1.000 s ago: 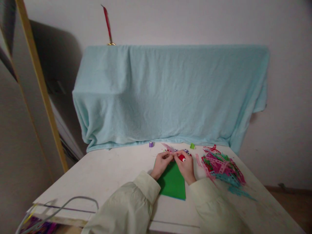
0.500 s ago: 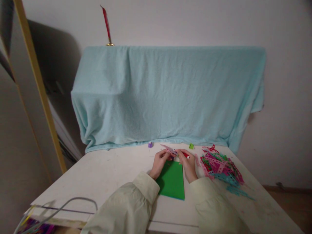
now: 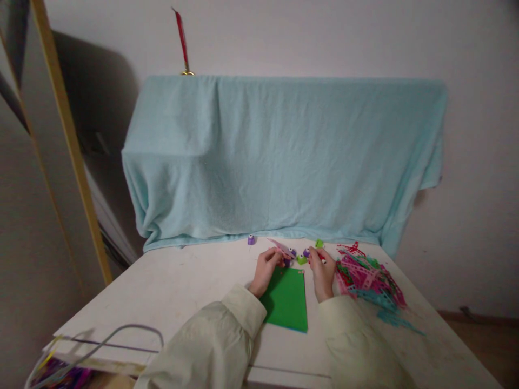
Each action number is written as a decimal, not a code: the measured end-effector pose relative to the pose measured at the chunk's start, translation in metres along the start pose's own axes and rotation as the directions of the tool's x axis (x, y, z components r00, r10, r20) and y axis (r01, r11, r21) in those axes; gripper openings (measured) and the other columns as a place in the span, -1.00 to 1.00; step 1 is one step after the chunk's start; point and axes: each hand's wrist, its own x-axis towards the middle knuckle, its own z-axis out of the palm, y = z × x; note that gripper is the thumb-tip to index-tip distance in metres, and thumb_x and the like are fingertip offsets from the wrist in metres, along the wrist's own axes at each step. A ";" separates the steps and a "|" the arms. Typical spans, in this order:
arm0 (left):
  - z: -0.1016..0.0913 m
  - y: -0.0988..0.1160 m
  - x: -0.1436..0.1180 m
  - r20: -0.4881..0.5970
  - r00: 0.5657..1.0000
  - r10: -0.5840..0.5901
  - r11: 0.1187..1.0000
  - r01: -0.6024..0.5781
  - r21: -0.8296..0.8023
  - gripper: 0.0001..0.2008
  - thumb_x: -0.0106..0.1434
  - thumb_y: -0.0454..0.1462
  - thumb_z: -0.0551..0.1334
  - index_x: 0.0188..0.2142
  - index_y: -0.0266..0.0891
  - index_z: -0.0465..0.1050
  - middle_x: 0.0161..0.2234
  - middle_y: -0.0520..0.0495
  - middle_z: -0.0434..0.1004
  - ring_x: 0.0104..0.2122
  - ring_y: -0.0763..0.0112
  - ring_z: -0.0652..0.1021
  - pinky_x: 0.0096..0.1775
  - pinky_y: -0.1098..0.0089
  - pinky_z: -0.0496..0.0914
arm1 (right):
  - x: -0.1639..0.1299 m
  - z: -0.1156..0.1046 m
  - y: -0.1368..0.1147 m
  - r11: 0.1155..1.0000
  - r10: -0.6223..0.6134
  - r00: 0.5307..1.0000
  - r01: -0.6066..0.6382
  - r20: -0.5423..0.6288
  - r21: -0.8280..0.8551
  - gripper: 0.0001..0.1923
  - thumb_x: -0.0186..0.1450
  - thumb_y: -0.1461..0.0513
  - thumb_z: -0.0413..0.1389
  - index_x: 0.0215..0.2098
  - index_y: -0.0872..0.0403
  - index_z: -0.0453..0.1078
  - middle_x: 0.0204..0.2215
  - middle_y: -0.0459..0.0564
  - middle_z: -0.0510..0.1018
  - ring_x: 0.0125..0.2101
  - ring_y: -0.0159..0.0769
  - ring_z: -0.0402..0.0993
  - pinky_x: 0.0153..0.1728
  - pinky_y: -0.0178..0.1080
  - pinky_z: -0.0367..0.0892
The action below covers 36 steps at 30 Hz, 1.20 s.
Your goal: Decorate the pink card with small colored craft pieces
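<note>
Pale wall (image 3: 308, 38), blue-draped furniture (image 3: 284, 156), white table (image 3: 170, 292)

No legible text, labels, brand marks, numbers or signs appear anywhere in the view. The surfaces that show, including the green sheet (image 3: 286, 299), the small punches (image 3: 300, 259), the cut paper strips (image 3: 367, 278), the light blue cloth (image 3: 279, 156) and the worktop (image 3: 170, 292), carry no readable marking; any print on the small items is too small and blurred to tell.
</note>
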 end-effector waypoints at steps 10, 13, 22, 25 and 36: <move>-0.001 -0.003 0.000 -0.086 0.992 0.088 0.990 -0.078 0.115 -0.79 0.15 -0.18 0.19 -0.48 -0.28 0.46 -0.32 -0.07 0.43 -0.40 0.44 0.44 -0.41 0.49 0.31 | -0.024 0.013 -0.001 0.719 -0.272 0.792 0.545 0.546 -0.431 -0.53 0.18 0.24 0.06 0.07 0.06 0.28 -0.43 0.00 0.57 -0.45 -0.24 0.48 -0.40 -0.28 0.31; 0.001 -0.002 -0.001 -0.098 0.988 0.123 0.983 -0.108 0.147 -0.80 0.15 -0.19 0.19 -0.46 -0.27 0.48 -0.29 -0.09 0.43 -0.34 0.40 0.45 -0.41 0.49 0.32 | -0.023 0.012 0.007 0.617 -0.284 0.773 0.600 0.568 -0.509 -0.63 0.19 0.26 0.05 -0.02 0.02 0.38 -0.39 0.04 0.59 -0.44 -0.22 0.50 -0.40 -0.27 0.31; 0.007 0.009 -0.007 -0.051 0.982 0.180 0.962 -0.166 0.216 -0.73 0.19 -0.09 0.19 -0.43 -0.26 0.42 -0.34 -0.05 0.41 -0.36 0.44 0.44 -0.36 0.49 0.32 | -0.009 0.013 0.012 0.998 -0.008 0.931 0.032 0.365 -0.058 -0.72 0.18 0.06 0.11 -0.49 0.11 0.42 -0.65 -0.11 0.41 -0.62 -0.37 0.29 -0.59 -0.34 0.18; 0.003 0.002 -0.001 -0.154 0.980 0.128 0.977 -0.097 0.192 -0.69 0.14 -0.04 0.22 -0.44 -0.26 0.37 -0.45 0.01 0.39 -0.47 0.50 0.43 -0.44 0.51 0.31 | -0.008 0.012 0.010 0.966 0.158 0.926 -0.217 0.342 0.143 -0.65 0.12 0.00 0.17 -0.57 0.11 0.32 -0.74 -0.23 0.21 -0.71 -0.48 0.09 -0.68 -0.38 0.05; 0.004 -0.015 0.006 -0.006 0.999 -0.039 0.999 0.039 -0.010 -0.57 0.10 0.04 0.21 -0.31 -0.32 0.43 -0.51 -0.02 0.47 -0.60 0.50 0.44 -0.54 0.49 0.32 | -0.009 0.017 0.011 0.900 0.268 0.865 -0.382 0.424 0.211 -0.66 0.02 0.03 0.26 -0.57 0.14 0.35 -0.71 -0.23 0.20 -0.71 -0.55 -0.02 -0.72 -0.41 -0.12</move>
